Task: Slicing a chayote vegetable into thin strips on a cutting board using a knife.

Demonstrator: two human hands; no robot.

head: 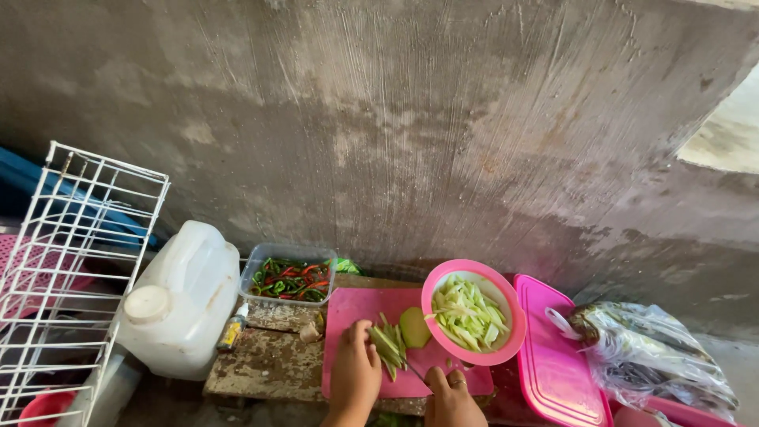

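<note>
Green vegetable strips (387, 346) on one pink cutting board (356, 310), left hand (354, 373), right hand (451, 395)

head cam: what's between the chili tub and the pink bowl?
In the head view, between the chili tub and pink bowl lies bare pink cutting board, with something green behind it.

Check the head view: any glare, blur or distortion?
Head view: soft, even daylight, shadows faint; overexposed patch at the upper right edge; wide-angle bowing at the white wire rack; left hand and right hand cropped at the bottom; pink bowl sharp.
</note>
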